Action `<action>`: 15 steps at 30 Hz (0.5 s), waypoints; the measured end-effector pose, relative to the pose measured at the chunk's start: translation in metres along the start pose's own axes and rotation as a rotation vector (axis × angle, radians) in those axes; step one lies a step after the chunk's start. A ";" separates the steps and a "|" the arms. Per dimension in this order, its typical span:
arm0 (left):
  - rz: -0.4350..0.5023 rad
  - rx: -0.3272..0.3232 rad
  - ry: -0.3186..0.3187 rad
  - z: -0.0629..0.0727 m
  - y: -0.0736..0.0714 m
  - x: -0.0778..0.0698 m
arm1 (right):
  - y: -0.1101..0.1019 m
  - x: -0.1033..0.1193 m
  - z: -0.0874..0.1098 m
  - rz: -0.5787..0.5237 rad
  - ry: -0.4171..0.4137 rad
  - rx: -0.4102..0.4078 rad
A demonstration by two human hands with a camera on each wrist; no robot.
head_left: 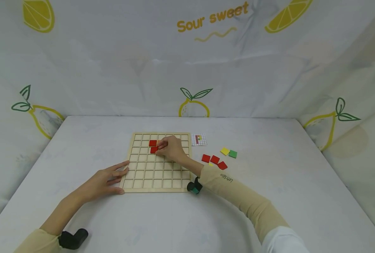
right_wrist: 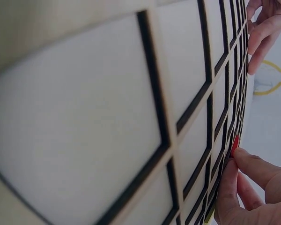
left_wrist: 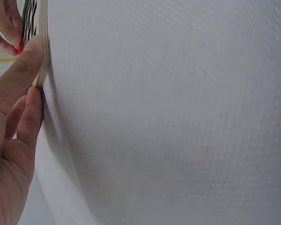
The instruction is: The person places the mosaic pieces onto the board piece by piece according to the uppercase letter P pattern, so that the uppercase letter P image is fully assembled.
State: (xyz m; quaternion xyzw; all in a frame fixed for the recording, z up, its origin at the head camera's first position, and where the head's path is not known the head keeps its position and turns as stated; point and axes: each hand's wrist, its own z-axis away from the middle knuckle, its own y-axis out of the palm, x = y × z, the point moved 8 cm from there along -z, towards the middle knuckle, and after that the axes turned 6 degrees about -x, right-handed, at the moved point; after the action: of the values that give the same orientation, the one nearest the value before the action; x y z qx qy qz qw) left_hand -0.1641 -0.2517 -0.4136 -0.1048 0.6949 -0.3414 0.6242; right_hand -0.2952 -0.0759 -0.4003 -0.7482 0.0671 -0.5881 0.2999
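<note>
One red tile [head_left: 154, 150] pinched in right grip [head_left: 172, 149]; left grip [head_left: 103, 180] spread, touching gridded board [head_left: 149, 174].

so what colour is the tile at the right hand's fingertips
Red: the tile at the right hand's fingertips shows best in the head view.

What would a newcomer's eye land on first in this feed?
Probably the pale wooden grid board on the white table, with two red tiles toward its far side, by the right hand. The left hand touches the board's left edge, and loose red tiles lie right of the board. Orange "Sour sweet" lettering stands out on the backdrop.
</note>
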 end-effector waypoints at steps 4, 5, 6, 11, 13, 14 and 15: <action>0.002 -0.002 0.004 0.000 0.000 0.000 | 0.001 0.000 0.000 0.000 0.010 0.001; 0.001 -0.002 0.005 0.000 0.000 0.000 | 0.001 -0.001 0.000 0.001 0.012 0.002; -0.002 -0.003 0.005 0.000 0.000 0.000 | 0.001 -0.001 0.000 -0.003 0.016 0.003; -0.009 -0.004 0.013 0.000 0.000 0.000 | 0.002 -0.001 0.000 -0.007 0.016 0.010; -0.010 -0.003 0.017 0.000 0.000 -0.001 | 0.002 0.000 0.000 -0.004 0.010 0.011; -0.008 -0.003 0.018 0.000 0.000 -0.001 | 0.002 0.000 0.000 -0.001 0.006 0.011; -0.007 -0.002 0.019 0.001 0.000 -0.001 | 0.002 0.001 0.000 0.000 0.004 0.011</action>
State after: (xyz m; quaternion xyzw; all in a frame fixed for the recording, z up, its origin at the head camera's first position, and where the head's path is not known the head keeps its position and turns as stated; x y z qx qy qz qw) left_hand -0.1634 -0.2515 -0.4128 -0.1044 0.7008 -0.3437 0.6162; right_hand -0.2945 -0.0783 -0.4009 -0.7452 0.0644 -0.5900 0.3038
